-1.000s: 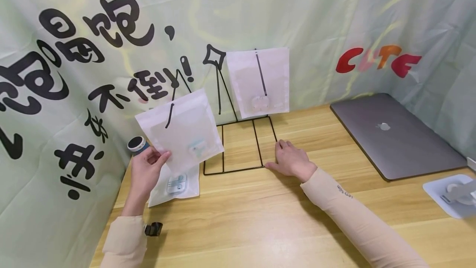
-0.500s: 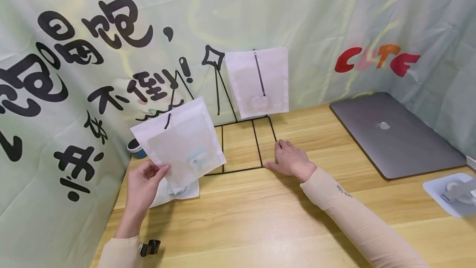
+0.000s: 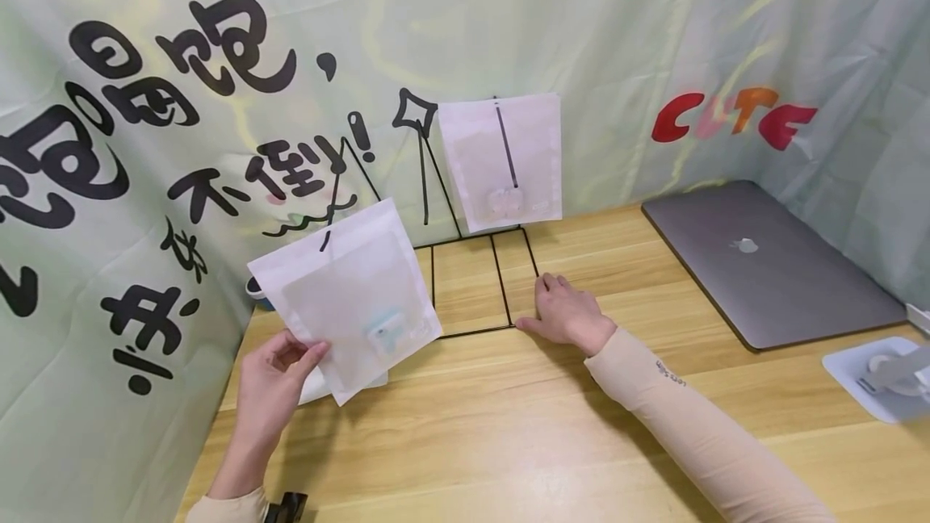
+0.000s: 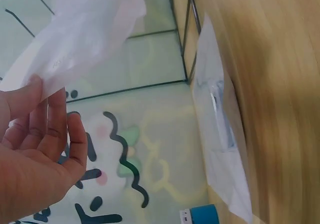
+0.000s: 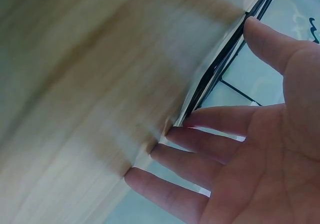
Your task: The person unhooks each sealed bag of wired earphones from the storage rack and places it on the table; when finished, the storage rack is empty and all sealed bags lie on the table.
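Observation:
My left hand (image 3: 272, 394) pinches the lower left edge of a white, translucent pouch (image 3: 356, 305) between thumb and fingers. Inside the pouch shows a small pale-blue item, its kind unclear. A short black hook tip sticks out in front of the pouch's top edge. My right hand (image 3: 570, 315) rests on the front right corner of the black wire rack (image 3: 472, 332), thumb and fingertips against the base and tabletop, as the right wrist view shows. Another white pouch (image 3: 501, 152) hangs on the rack's right hook. A third white pouch (image 4: 220, 129) lies on the table, mostly hidden in the head view.
A closed grey laptop (image 3: 770, 265) lies at the back right. Nearer the right edge sits a pale-blue plate with a stand (image 3: 879, 378). A blue jar (image 4: 205, 215) stands behind the held pouch. Printed cloth (image 3: 596, 39) hangs at the back and sides.
My left hand has moved down and slightly left with the pouch. Less of the hook now shows in front of it, and the pouch covers more of the one below. My right hand stays put.

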The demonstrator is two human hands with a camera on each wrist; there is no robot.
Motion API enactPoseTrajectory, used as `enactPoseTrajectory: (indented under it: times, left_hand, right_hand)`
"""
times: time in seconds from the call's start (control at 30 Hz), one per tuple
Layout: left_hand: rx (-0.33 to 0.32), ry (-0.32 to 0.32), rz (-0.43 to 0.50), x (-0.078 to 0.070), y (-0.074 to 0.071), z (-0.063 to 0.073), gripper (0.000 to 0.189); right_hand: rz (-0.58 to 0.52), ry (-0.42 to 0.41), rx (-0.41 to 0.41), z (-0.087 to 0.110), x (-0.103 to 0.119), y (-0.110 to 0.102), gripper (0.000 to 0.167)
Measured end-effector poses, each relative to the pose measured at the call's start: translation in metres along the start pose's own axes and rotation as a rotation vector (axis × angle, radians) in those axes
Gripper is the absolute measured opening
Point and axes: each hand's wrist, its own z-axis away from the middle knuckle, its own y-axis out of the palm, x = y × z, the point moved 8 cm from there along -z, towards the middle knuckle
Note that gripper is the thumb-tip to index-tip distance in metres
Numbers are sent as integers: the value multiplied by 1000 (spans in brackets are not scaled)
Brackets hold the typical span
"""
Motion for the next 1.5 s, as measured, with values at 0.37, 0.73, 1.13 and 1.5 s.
enactPoseTrajectory:
  times: [0.37, 0.73, 1.13, 1.5]
  left_hand:
    - [40, -44, 51, -15, 4, 19, 12]
    - [83, -69, 157, -30, 4, 41, 12]
    - [243, -85, 106, -33, 36, 72, 11]
    - [425, -323, 173, 8, 77, 89, 17]
  right_hand:
    - [7, -8, -6, -1, -1, 0, 88]
    - [-3, -9, -13, -1, -2, -1, 88]
    - [-3, -8, -21, 0, -2, -3, 88]
    - [-2, -11, -19, -2, -1, -1, 89]
